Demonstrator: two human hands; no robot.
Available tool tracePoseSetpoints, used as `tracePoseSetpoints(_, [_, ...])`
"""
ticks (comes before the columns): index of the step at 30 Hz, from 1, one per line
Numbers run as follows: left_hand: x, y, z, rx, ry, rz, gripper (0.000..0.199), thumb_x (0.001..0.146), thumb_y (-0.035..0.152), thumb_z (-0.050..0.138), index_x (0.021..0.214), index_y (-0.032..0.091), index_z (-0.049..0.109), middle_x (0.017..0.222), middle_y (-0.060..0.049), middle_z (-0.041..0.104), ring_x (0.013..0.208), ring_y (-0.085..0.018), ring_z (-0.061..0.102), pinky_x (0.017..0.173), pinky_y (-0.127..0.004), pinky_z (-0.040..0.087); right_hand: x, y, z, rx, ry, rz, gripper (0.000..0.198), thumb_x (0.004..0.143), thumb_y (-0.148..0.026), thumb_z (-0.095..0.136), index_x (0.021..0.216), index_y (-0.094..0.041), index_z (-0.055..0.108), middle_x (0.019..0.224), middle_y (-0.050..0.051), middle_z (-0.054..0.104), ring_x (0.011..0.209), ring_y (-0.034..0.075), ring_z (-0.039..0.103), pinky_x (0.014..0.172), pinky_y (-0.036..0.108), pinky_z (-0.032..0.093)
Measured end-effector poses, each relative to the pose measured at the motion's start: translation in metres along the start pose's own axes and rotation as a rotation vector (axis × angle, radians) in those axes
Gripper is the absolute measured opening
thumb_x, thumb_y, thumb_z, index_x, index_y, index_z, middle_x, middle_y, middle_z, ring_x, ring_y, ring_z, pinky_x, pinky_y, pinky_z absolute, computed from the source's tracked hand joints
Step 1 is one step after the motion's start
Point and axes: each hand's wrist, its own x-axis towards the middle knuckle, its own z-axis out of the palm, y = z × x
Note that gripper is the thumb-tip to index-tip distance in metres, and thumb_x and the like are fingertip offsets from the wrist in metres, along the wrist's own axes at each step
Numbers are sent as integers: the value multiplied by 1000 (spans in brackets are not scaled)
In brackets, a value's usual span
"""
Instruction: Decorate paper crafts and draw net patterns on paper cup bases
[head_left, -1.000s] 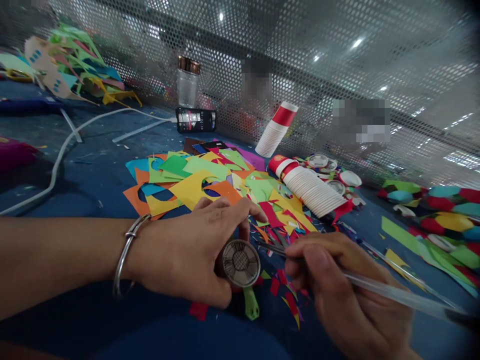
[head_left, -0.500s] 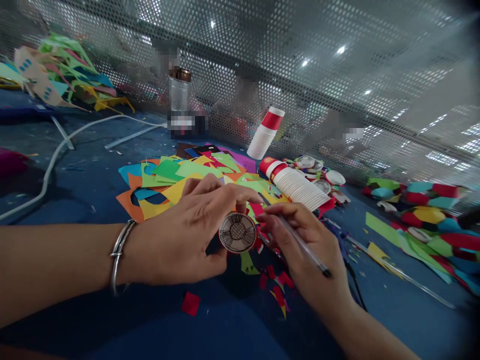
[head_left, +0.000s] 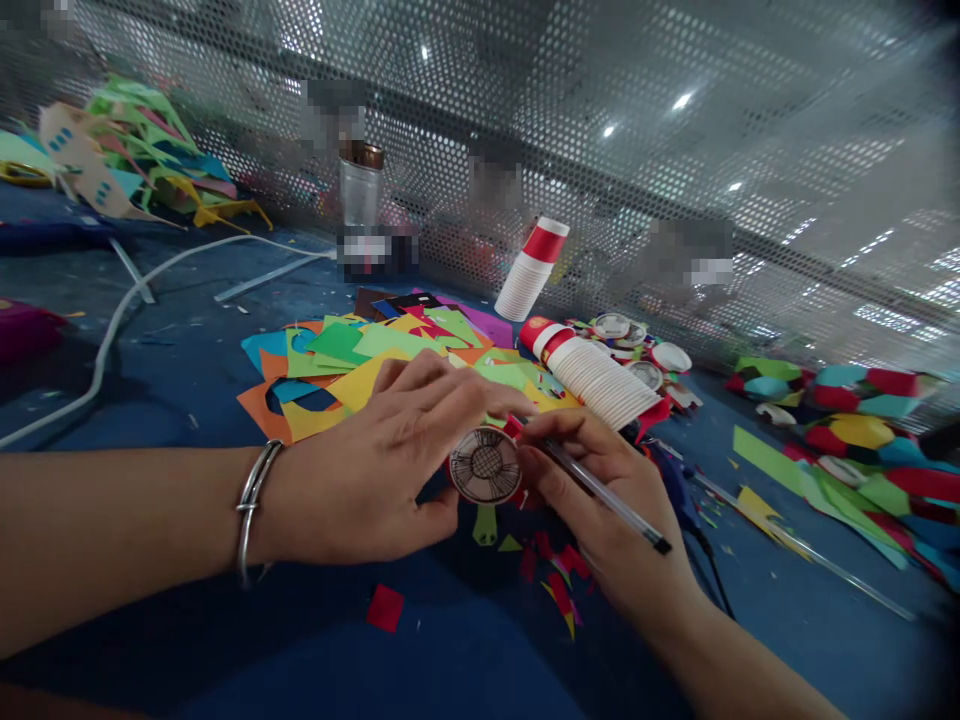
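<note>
Between the thumb and fingers of my left hand (head_left: pixel 405 465) is a decorated paper cup bottom (head_left: pixel 486 466), turned up toward me. Its pale round face carries a black pen drawing: a crosshatched middle circle with patches of lines around it. A bit of red shows at its edge, and a green paper piece with dark dots (head_left: pixel 485 525) pokes out below. My right hand (head_left: pixel 600 500) is closed on a clear pen with a black end cap (head_left: pixel 611 497); its fingertips are close to the disc's right edge. The pen's writing tip is hidden.
Coloured paper sheets (head_left: pixel 322 400) lie beyond my hands. Two stacks of paper cups, one standing (head_left: pixel 531 268) and one lying (head_left: pixel 592 375), are behind. A glue gun (head_left: pixel 675 475), a clear stick (head_left: pixel 817 565), paper crafts (head_left: pixel 855 430), a cable (head_left: pixel 112 320) and red scraps (head_left: pixel 385 608) surround them.
Both hands and the cup bottom have shifted slightly right in view. My right fingertips have come closer to the disc's edge, and the pen still sits in that hand.
</note>
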Motion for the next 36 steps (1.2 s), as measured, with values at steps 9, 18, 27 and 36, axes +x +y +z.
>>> tracePoseSetpoints(9, [1,-8,2,-646,-168,-369,60,91,42,73,137,25,37,114,-4,73,100,-22,70,79,-36,54,-3,4,-2,18,82,-22,19,92,-37,76,100,-22,67,86,0,69,75,13,64,65,24,52])
tracePoseSetpoints(18, [8,-21,8,-832,-127,-481,61,92,41,74,136,23,37,99,-3,75,90,-21,73,76,-35,52,-2,6,-6,37,94,3,22,94,-41,76,103,-24,66,83,-2,68,67,12,62,60,24,52])
tracePoseSetpoints(27, [6,-18,7,-720,-227,-413,57,97,44,67,142,25,37,96,0,74,77,-15,66,61,-27,42,0,10,-7,25,108,-26,17,92,-34,79,100,-23,67,88,-2,68,75,10,62,66,21,50])
tracePoseSetpoints(36, [2,-24,9,-653,-210,-392,60,97,47,68,145,31,36,93,3,75,78,-16,66,63,-27,44,0,11,-9,32,129,0,11,93,-31,76,98,-26,67,83,-4,64,62,8,58,54,20,49])
